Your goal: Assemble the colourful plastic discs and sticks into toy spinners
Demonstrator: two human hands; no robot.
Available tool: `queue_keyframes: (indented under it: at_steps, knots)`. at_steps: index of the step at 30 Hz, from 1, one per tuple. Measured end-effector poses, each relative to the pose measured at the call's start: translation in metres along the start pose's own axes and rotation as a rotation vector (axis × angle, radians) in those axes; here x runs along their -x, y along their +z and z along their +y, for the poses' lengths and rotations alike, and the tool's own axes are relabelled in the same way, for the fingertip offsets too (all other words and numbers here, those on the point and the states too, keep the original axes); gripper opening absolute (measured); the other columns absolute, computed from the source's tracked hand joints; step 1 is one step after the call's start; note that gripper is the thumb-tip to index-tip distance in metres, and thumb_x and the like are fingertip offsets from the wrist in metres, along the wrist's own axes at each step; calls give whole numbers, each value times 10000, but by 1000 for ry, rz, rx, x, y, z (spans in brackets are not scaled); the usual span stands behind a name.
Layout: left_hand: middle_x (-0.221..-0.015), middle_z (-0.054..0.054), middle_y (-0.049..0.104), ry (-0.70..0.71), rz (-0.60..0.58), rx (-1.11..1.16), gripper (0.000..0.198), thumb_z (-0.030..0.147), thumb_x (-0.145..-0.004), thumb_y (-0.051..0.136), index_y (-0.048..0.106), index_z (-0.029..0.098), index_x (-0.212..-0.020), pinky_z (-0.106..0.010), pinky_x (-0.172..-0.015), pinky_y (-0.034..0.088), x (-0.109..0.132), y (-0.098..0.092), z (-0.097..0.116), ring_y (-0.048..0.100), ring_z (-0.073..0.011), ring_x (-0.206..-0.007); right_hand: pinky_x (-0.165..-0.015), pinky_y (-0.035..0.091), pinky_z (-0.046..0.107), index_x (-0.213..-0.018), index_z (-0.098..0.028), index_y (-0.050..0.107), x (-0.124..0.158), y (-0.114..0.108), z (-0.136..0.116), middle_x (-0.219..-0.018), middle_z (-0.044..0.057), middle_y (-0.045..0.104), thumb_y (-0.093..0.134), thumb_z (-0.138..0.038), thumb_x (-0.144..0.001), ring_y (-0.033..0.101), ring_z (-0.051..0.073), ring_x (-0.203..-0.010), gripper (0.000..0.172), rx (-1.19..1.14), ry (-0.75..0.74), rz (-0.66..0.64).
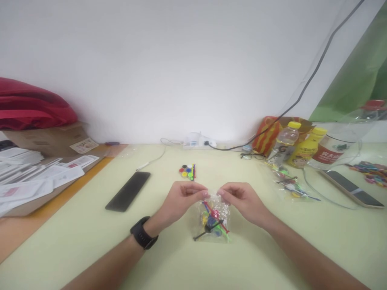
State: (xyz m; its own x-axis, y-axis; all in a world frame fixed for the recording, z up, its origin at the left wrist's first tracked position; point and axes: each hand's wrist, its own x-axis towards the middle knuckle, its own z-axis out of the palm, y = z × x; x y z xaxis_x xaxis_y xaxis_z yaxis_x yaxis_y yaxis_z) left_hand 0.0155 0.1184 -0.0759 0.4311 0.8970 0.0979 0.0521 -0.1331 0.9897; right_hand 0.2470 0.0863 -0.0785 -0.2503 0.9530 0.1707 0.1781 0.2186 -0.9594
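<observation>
A clear plastic bag hangs low over the pale table, pinched at its top edge by both hands. Inside it show small coloured plastic pieces: thin sticks in black, red, blue and green, and round parts. My left hand, with a black watch on the wrist, grips the top left corner between thumb and fingers. On the top right corner, my right hand is closed in the same kind of pinch. Just beyond the left hand lies a small group of coloured discs and sticks.
A black phone lies at left, another phone at right. More filled clear bags lie before two yellow-capped bottles and a large jug. Glasses and a power strip sit by the wall; papers cover the left.
</observation>
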Motion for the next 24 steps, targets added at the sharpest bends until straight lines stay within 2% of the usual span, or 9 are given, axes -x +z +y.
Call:
queue_keyframes:
  at_steps: [7,11,13,16,19,21,24]
  knots:
    - [-874,-88,779,-11,5,39,226,363,-826,836,800,147,-883,-305,-810,565,-2,-4,4,713,-210,-836,-605,459,275,-702,-181,675,1,-5,-2,-649,23,624,569,-517,-982,555,156,-629,450,71,-19,14]
    - [-866,-90,773,-12,5,29,237,369,-829,832,793,142,-886,-303,-794,558,-2,-3,3,707,-206,-820,-724,501,303,-932,-197,766,0,-3,-2,-881,55,739,657,-476,-938,649,198,-808,299,52,-18,48]
    - [-855,-82,763,-3,-7,26,227,362,-834,828,778,144,-869,-292,-780,552,-2,0,3,699,-195,-807,-745,499,305,-963,-197,776,-1,0,-3,-933,60,755,696,-443,-912,658,205,-849,263,39,-15,44]
    - [-856,-53,742,24,-4,41,201,346,-857,809,748,163,-915,-266,-759,540,0,5,3,684,-175,-811,-706,483,288,-871,-180,772,-2,7,-5,-827,44,737,678,-410,-921,629,178,-765,254,16,-11,12]
    - [-935,-64,750,42,-61,26,213,352,-893,773,751,170,-1001,-265,-784,539,1,8,2,688,-183,-874,-691,480,273,-861,-174,776,-1,11,-6,-798,36,726,668,-395,-924,614,163,-740,254,11,-16,11]
    - [-939,-79,762,46,-108,-4,223,365,-907,757,773,156,-984,-266,-783,538,0,8,1,691,-186,-867,-688,482,267,-851,-172,781,-1,12,-7,-792,37,730,672,-394,-917,617,161,-737,256,22,-11,15]
    - [-861,-82,770,21,-105,-33,243,380,-897,767,795,141,-928,-259,-736,532,-1,4,-1,686,-173,-780,-662,481,262,-804,-167,778,-2,8,-4,-746,37,722,703,-404,-887,614,154,-697,262,30,11,42]
